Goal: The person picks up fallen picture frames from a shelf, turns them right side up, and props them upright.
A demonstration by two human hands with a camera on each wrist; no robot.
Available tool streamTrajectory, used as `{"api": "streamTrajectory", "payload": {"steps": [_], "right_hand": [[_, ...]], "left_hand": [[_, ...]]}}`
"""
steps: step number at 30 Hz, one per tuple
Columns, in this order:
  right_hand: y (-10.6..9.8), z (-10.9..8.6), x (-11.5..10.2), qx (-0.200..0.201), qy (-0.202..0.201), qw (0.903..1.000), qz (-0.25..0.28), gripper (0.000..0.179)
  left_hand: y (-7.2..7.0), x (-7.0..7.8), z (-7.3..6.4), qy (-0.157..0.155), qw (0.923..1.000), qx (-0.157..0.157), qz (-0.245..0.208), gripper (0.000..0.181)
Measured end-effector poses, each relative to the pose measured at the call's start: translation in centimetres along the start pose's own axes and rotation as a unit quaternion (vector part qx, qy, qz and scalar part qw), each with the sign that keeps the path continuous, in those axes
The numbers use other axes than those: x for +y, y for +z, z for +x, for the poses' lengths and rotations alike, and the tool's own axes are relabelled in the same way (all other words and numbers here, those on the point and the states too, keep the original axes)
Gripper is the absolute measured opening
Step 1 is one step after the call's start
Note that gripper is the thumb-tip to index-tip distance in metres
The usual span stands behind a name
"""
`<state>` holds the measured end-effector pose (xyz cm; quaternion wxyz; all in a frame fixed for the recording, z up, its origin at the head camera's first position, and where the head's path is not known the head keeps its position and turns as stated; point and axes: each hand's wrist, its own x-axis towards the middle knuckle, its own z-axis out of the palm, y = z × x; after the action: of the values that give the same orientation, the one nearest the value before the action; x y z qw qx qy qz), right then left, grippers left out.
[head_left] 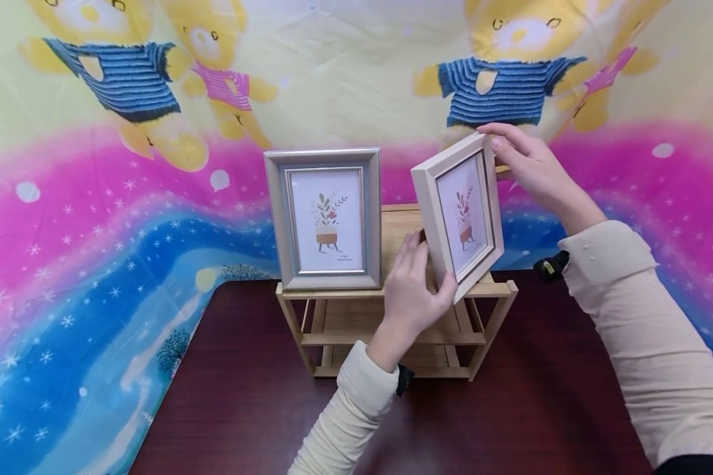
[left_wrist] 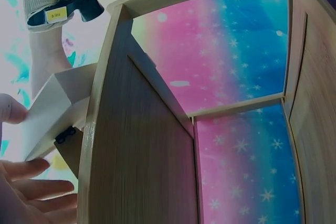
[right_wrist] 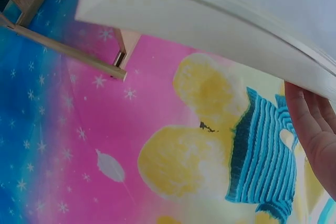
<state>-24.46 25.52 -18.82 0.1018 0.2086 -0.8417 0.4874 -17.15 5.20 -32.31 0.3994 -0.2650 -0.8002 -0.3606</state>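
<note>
A cream picture frame (head_left: 460, 214) with a potted-plant print stands tilted and turned leftward over the right part of a wooden shelf rack (head_left: 386, 338). My right hand (head_left: 531, 161) grips its upper right corner. Low on the frame's left side, my left hand (head_left: 412, 290) holds the edge, thumb at the front and fingers behind. In the right wrist view the frame's pale border (right_wrist: 199, 19) crosses the top, with the right hand (right_wrist: 315, 135) at its edge. The left wrist view shows the left hand's fingers (left_wrist: 39, 195) at the frame's corner (left_wrist: 52, 108), beside the rack.
A silver-grey picture frame (head_left: 273, 224) with the same print stands upright on the left of the rack's top. The rack sits on a dark red-brown table (head_left: 243, 396). Behind it hangs a colourful cloth (head_left: 344, 72) printed with bears and snowflakes.
</note>
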Motion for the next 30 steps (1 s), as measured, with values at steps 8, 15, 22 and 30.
{"api": "streamTrajectory", "payload": {"steps": [8, 15, 22, 30], "right_hand": [[-0.3, -0.3, 0.3, 0.013, -0.007, 0.9999, -0.008, 0.044], [-0.5, -0.5, 0.7, 0.037, -0.012, 0.9993, 0.000, 0.045], [-0.9, -0.9, 0.9, 0.041, -0.036, 0.9979, 0.035, 0.040], [-1.2, -1.7, 0.8, 0.048, -0.037, 0.9972, 0.045, 0.039]], "left_hand": [[-0.4, 0.1, -0.1, 0.013, 0.9966, 0.053, -0.061, 0.064], [-0.7, 0.0, 0.0, 0.018, 0.9943, 0.071, -0.077, 0.061], [-0.9, -0.3, 0.1, 0.013, 0.9938, 0.066, -0.089, 0.058], [-1.0, -0.7, 0.3, 0.011, 0.9931, 0.074, -0.091, 0.049]]}}
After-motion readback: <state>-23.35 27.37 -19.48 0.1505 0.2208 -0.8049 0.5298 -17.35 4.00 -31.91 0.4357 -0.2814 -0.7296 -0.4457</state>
